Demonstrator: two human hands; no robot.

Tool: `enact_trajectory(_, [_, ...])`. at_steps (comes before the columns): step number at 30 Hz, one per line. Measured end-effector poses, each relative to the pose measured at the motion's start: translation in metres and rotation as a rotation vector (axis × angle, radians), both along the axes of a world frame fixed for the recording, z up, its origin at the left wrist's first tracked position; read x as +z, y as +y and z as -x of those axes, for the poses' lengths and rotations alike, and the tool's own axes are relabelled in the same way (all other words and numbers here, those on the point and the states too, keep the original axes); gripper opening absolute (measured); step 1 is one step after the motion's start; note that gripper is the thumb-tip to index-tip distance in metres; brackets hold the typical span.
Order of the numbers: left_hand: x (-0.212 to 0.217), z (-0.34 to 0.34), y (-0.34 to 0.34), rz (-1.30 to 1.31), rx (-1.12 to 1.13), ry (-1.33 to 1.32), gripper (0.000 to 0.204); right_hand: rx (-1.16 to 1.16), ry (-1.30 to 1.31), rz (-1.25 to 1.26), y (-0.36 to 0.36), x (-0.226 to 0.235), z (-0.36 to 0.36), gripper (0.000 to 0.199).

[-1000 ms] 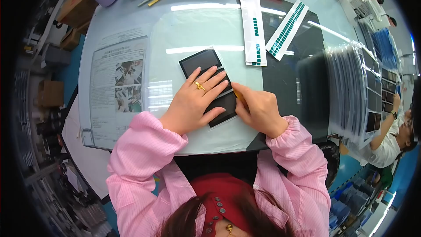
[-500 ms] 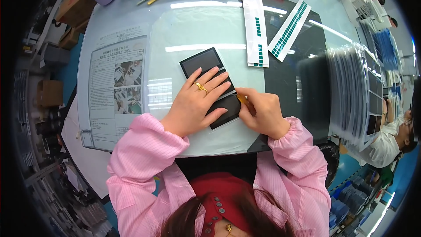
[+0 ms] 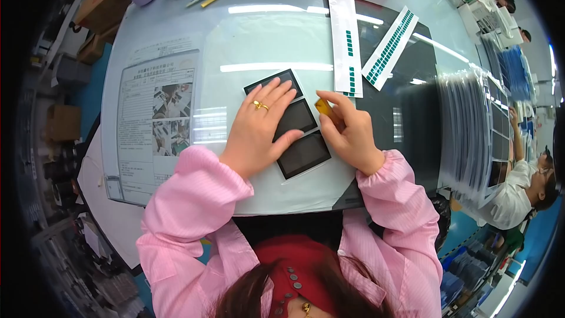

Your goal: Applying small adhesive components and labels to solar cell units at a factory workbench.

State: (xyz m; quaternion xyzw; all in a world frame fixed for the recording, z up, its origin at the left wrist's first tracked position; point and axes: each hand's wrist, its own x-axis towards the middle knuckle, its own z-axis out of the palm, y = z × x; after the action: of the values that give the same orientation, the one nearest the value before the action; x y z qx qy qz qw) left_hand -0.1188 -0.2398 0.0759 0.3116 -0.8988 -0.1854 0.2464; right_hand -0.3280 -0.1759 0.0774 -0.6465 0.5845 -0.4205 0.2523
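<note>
I see my left hand (image 3: 259, 132), a gold ring on one finger, lying flat with fingers spread on a black strip of three framed rectangular panels (image 3: 292, 123), pressing it to the pale glossy worktable (image 3: 253, 41) and gripping nothing. My right hand (image 3: 348, 132) pinches a small yellow flat tool (image 3: 323, 108) at the strip's right edge, just beside a white backing strip with green tabs (image 3: 344, 35); a second such white strip with green squares (image 3: 389, 47) lies slanted near it. A dark mat (image 3: 418, 112) covers the table's right part, and a printed instruction sheet (image 3: 154, 121) lies under the glossy top at left. Farther right stands a fanned stack of clear sheets (image 3: 471, 135), and beyond it another person in white (image 3: 518, 197) works at a neighbouring bench.
</note>
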Motion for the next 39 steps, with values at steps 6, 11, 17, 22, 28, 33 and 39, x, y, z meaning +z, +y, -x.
enact_trajectory(6, [-0.005,-0.005,-0.016,-0.005,-0.016,0.053,0.038,-0.022,0.122,0.109,-0.026,-0.006,-0.013,0.038])
enact_trajectory(11, [-0.003,-0.003,-0.022,0.035,-0.026,0.141,0.025,-0.032,0.101,0.079,-0.028,-0.006,-0.010,0.037])
enact_trajectory(17, [-0.003,-0.001,-0.019,0.073,-0.181,0.120,0.020,-0.010,0.081,0.070,-0.027,-0.006,-0.010,0.038])
enact_trajectory(22, [-0.003,0.000,-0.020,0.068,-0.178,0.115,0.021,0.009,0.085,0.060,-0.027,-0.006,-0.008,0.040])
enact_trajectory(28, [-0.001,0.000,-0.021,0.047,-0.175,0.103,0.020,0.039,0.213,0.088,-0.027,-0.001,-0.010,0.040])
enact_trajectory(33, [-0.002,0.000,-0.020,0.037,-0.169,0.114,0.021,0.062,0.298,0.146,-0.027,-0.003,-0.009,0.042])
enact_trajectory(39, [-0.003,-0.006,-0.022,-0.032,-0.167,0.176,0.024,0.103,0.362,0.179,-0.027,0.000,-0.012,0.039])
